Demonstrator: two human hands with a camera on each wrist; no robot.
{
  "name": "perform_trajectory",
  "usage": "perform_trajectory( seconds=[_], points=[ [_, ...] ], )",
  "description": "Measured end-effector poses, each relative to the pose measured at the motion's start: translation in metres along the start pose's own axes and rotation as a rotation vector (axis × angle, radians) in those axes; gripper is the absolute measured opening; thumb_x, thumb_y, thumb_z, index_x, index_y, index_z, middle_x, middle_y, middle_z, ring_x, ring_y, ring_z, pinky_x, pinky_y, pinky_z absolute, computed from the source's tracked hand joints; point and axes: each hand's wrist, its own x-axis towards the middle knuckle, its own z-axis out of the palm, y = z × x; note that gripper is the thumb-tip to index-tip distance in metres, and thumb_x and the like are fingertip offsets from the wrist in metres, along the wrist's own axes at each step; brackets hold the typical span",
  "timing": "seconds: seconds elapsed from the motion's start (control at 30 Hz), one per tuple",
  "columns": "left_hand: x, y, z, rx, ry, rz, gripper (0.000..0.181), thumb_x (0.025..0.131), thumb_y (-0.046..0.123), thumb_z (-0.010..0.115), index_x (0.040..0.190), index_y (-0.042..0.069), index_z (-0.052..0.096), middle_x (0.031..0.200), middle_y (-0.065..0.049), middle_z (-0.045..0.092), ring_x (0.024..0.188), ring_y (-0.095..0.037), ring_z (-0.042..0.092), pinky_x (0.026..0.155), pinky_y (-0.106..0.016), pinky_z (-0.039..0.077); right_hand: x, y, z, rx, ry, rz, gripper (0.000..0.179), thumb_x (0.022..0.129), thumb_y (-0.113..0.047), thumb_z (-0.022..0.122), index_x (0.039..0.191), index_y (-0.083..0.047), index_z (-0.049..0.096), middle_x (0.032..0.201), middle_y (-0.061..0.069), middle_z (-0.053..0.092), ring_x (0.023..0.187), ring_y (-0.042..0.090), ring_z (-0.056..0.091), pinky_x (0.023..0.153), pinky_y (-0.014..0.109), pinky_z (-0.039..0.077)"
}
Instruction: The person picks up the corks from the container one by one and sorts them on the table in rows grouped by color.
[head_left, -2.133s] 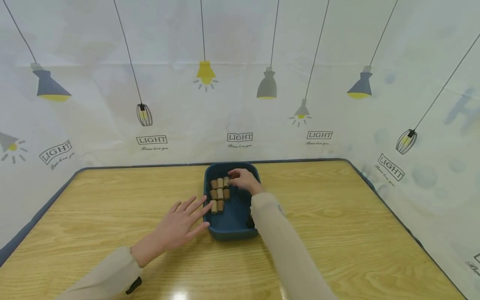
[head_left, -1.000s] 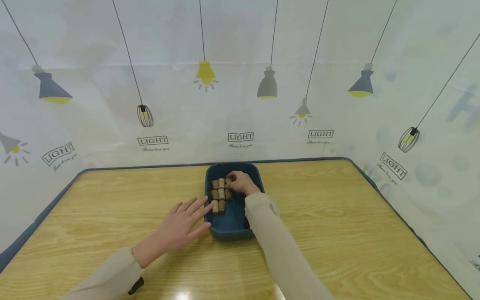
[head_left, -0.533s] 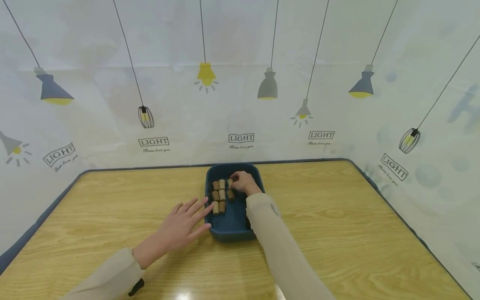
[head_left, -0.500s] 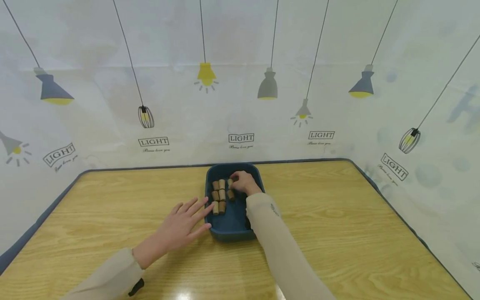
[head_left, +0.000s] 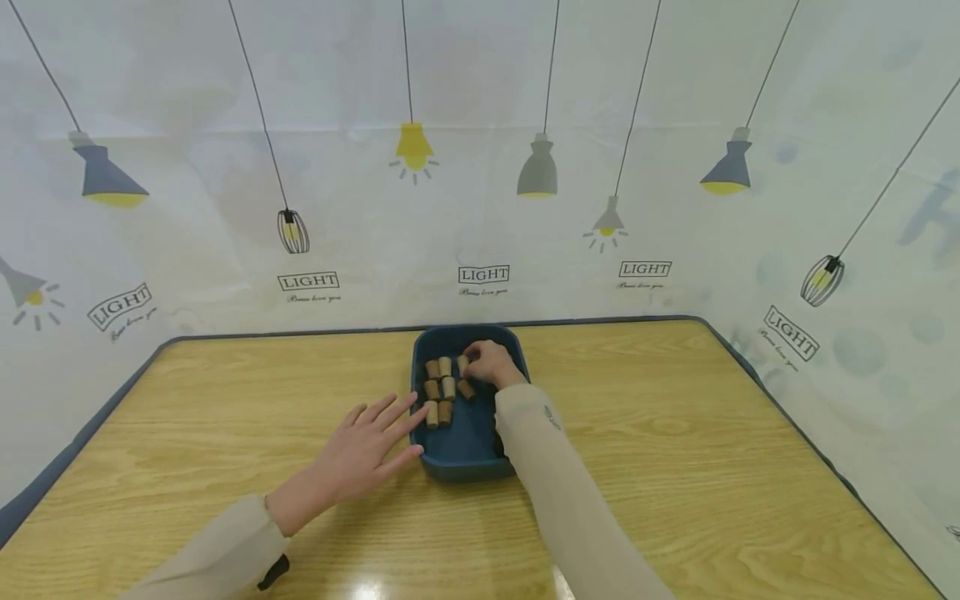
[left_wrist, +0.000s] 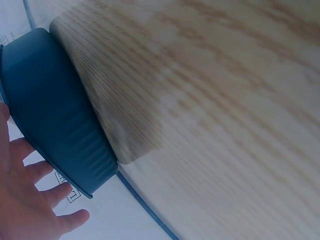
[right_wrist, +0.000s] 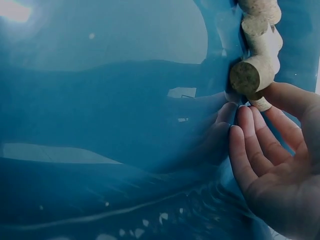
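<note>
Several corks, light and brown, lie in a blue plastic tub (head_left: pixel 468 442). Two columns of them (head_left: pixel 439 390) line its left side. In the head view my right hand (head_left: pixel 491 364) reaches into the far part of the tub and pinches a light cork (head_left: pixel 462 364) between thumb and fingers, partly covered by them. A brown cork (head_left: pixel 467 390) lies askew just below that one. The right wrist view shows a larger-looking cork (right_wrist: pixel 252 75) beside the thumb. My left hand (head_left: pixel 360 454) is spread, fingertips at the tub's left rim, holding nothing.
The tub stands on a wood-grain table (head_left: pixel 262 400) near its back edge. A white backdrop (head_left: pixel 480 225) printed with hanging lamps rises behind and at both sides. The right sleeve (head_left: pixel 570 483) crosses the tub's right wall.
My right hand has shifted the light cork slightly right, away from the two left columns. The brown cork below it has moved right too and turned askew. My left hand stays put.
</note>
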Motion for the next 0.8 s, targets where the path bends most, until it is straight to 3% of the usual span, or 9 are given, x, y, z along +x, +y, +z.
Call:
perform_trajectory(
  seconds=[0.27,0.8],
  points=[
    [0.0002,-0.0002,0.0005,0.013,0.014,0.007,0.054,0.094,0.045,0.043,0.140,0.016,0.040,0.143,-0.010,0.034,0.128,-0.035,0.032,0.094,-0.060,0.027,0.0022,0.0002,0.0003,-0.024,-0.007,0.017,0.038,0.079,-0.014,0.069,0.116,-0.006,0.061,0.120,0.012,0.056,0.106,0.025,0.052,0.090,0.037,0.041],
    [-0.0006,-0.0010,0.0013,0.000,0.026,0.011,0.055,0.094,0.047,0.041,0.140,0.015,0.041,0.143,-0.010,0.034,0.127,-0.035,0.032,0.095,-0.060,0.027,0.0021,0.0014,0.0001,-0.075,-0.027,-0.031,0.041,0.082,-0.020,0.068,0.117,-0.002,0.059,0.117,0.014,0.057,0.104,0.025,0.054,0.086,0.036,0.043]
  ],
)
